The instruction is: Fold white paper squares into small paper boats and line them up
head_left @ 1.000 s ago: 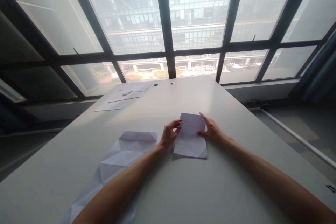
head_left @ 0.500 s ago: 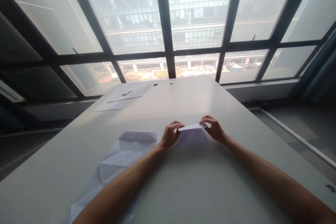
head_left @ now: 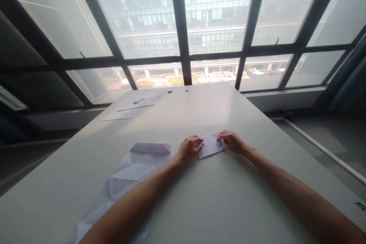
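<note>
A small folded sheet of white paper [head_left: 211, 146] lies on the white table between my hands, a crease running across its face. At its left edge, my left hand [head_left: 189, 148] is closed, thumb and fingers pinching the paper. My right hand [head_left: 231, 142] has its fingers bent down onto the upper right corner, with the thumb beneath or beside it. Left of my left forearm is a larger creased sheet of paper [head_left: 126, 179], marked with zigzag folds and partly covered by the arm.
At the table's far left lie several flat sheets of paper [head_left: 122, 113] with a white pen-like object [head_left: 138, 100] on top. A dark round hole [head_left: 169, 92] sits near the far edge of the table [head_left: 206, 106]. Large windows [head_left: 214, 15] rise beyond.
The small folded paper has gone from a raised flap facing away to lying flatter and turned slightly on the table. Both hands have lowered a little with it.
</note>
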Action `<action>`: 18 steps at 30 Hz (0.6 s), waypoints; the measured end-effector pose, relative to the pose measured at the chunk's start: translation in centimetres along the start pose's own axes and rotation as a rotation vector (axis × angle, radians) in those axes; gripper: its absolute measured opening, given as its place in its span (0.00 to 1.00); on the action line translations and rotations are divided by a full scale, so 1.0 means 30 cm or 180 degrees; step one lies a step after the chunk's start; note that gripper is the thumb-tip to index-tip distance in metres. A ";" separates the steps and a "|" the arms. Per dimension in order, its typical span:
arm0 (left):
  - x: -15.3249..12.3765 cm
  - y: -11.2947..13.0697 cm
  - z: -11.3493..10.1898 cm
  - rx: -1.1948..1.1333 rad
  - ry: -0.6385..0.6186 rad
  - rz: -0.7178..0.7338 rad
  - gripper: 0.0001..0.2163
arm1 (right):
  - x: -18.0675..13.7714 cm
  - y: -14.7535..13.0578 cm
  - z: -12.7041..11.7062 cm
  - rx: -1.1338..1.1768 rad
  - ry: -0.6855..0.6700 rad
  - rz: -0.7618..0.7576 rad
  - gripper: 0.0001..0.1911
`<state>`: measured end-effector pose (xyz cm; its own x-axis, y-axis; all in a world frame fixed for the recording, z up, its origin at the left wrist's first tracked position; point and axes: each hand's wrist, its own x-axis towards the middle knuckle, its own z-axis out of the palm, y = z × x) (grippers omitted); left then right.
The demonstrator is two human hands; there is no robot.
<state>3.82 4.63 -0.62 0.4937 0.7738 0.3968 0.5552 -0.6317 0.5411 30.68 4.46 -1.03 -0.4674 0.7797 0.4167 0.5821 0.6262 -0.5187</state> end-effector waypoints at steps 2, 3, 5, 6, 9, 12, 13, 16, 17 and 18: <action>-0.003 0.000 0.001 0.0124 -0.0072 0.0140 0.09 | 0.000 -0.016 -0.005 -0.0091 0.0006 0.0099 0.15; -0.004 -0.001 0.002 0.0191 -0.0096 0.0189 0.09 | -0.001 -0.023 -0.007 -0.0116 0.0006 0.0155 0.13; -0.005 -0.003 0.003 0.0299 -0.0119 0.0237 0.10 | -0.002 -0.033 -0.013 -0.0102 0.0026 0.0272 0.12; -0.005 -0.004 0.004 0.0322 -0.0123 0.0245 0.10 | -0.002 -0.035 -0.015 -0.0076 0.0045 0.0329 0.13; -0.004 -0.006 0.006 0.0304 -0.0137 0.0286 0.10 | 0.001 -0.036 -0.016 -0.0080 0.0083 0.0454 0.16; -0.002 -0.005 0.008 0.0354 -0.0266 0.0398 0.11 | 0.008 -0.047 -0.004 -0.0337 0.0117 0.0512 0.16; -0.002 -0.004 0.008 0.0387 -0.0354 0.0445 0.12 | 0.010 -0.056 0.001 -0.0463 0.0109 0.0516 0.15; -0.002 0.005 0.004 0.0425 -0.0682 0.0565 0.15 | 0.015 -0.090 0.017 -0.0848 -0.0063 0.0462 0.12; -0.002 0.009 0.002 0.0423 -0.0764 0.0584 0.17 | 0.015 -0.100 0.022 -0.0932 -0.0144 0.0407 0.12; -0.003 0.012 -0.001 0.0423 -0.0822 0.0599 0.18 | 0.014 -0.107 0.026 -0.0983 -0.0206 0.0335 0.11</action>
<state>3.98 4.33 -0.44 0.7394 0.6165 0.2706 0.5122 -0.7760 0.3682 28.08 2.78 0.23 -0.4297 0.8446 0.3194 0.7990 0.5204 -0.3014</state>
